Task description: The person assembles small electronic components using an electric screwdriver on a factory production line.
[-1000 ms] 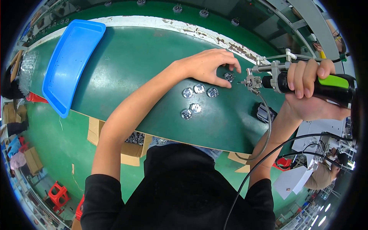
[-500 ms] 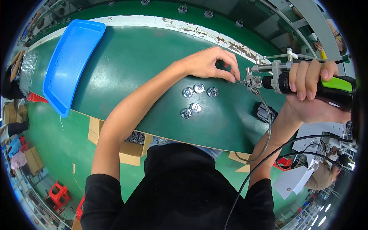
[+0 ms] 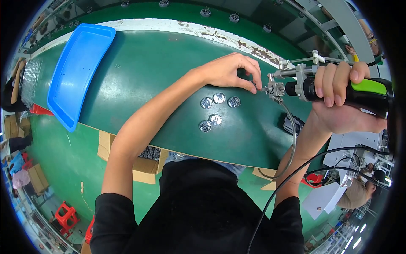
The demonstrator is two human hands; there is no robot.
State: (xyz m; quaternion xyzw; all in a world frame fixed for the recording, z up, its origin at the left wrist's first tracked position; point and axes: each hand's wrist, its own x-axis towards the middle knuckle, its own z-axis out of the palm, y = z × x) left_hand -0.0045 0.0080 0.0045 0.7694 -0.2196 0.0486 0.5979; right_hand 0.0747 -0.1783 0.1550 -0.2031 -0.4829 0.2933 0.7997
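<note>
My right hand [image 3: 338,95] is wrapped round a black electric screwdriver [image 3: 366,97] with a green lever, fitted with metal clamps and a screw-feed head [image 3: 277,89]. The tool lies roughly level, its tip pointing left. Right at that tip is my left hand [image 3: 230,72], thumb and fingers closed in a pinch. A small dark part shows between them, too hidden to name. Below my left hand several round silvery parts [image 3: 219,98] lie loose on the green bench top [image 3: 169,67].
A blue tray [image 3: 78,76] rests at the bench's left. A dark object [image 3: 292,123] sits under the screwdriver, near a hanging hose [image 3: 291,148]. Open cardboard boxes [image 3: 144,173] stand below the front edge. Along the far side runs a green strip carrying round parts [image 3: 234,17].
My right hand and the screwdriver have shifted slightly left, bringing the tip closer to my left fingers. My left hand has moved only a little. The loose round parts lie as before.
</note>
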